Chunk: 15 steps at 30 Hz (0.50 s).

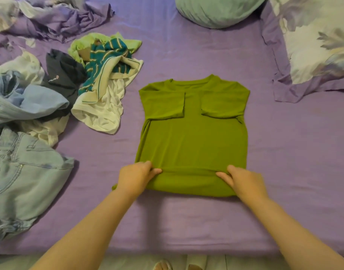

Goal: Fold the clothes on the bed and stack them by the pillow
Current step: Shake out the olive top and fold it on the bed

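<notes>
An olive-green T-shirt (192, 137) lies flat on the purple bed sheet (284, 162), both sleeves folded inward over its chest. Its bottom hem is turned up into a low fold near me. My left hand (137, 177) pinches that fold at its left corner. My right hand (243, 182) pinches it at the right corner. A floral pillow (319, 41) lies at the upper right. A pale green pillow (220, 10) sits at the top centre.
A pile of unfolded clothes covers the left side: light denim jeans (25, 172), a blue garment (21, 100), a dark top (64, 75), a teal striped shirt (106, 61) over white cloth (104, 112). A crumpled floral duvet (50, 18) lies at the top left.
</notes>
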{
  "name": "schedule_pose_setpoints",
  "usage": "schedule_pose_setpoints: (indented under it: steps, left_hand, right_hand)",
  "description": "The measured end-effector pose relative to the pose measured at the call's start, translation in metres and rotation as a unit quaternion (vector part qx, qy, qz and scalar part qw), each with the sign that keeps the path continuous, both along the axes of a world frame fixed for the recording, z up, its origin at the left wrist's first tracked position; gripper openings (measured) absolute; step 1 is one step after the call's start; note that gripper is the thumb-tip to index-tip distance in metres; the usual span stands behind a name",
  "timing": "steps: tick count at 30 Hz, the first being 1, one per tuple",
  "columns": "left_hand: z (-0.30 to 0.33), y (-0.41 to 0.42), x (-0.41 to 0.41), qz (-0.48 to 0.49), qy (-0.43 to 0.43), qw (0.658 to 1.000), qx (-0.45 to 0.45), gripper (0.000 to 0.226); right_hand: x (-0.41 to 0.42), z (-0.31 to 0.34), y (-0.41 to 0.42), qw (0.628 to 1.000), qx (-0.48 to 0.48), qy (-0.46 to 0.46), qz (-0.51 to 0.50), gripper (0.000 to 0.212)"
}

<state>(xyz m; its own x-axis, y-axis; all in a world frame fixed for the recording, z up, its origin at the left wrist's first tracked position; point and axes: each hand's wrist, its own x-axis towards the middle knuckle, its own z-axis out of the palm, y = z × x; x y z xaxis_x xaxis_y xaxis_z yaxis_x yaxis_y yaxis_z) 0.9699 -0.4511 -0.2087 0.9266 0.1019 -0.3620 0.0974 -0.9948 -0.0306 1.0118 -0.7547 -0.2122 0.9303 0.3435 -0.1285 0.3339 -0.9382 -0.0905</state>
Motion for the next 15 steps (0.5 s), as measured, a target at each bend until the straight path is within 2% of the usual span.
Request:
schedule_pose_setpoints:
  steps: [3,6,11,15]
  left_hand:
    - [0.021,0.009,0.042,-0.040,-0.005,0.999,0.006,0.050]
    - [0.033,0.013,0.074,-0.104,-0.006,0.994,-0.015,0.040]
    - [0.039,0.015,0.113,-0.113,-0.066,0.991,-0.036,0.030]
    - [0.035,0.021,0.148,-0.102,-0.065,0.993,-0.011,0.034]
  right_hand:
    - [0.041,0.011,-0.011,0.996,-0.066,0.058,0.018,0.040]
    - [0.072,0.021,-0.011,0.992,-0.067,0.099,0.048,0.033]
    - [0.110,0.037,0.006,0.997,-0.040,0.064,0.031,0.029]
    - [0.138,0.045,0.012,0.995,-0.067,0.059,0.036,0.034]
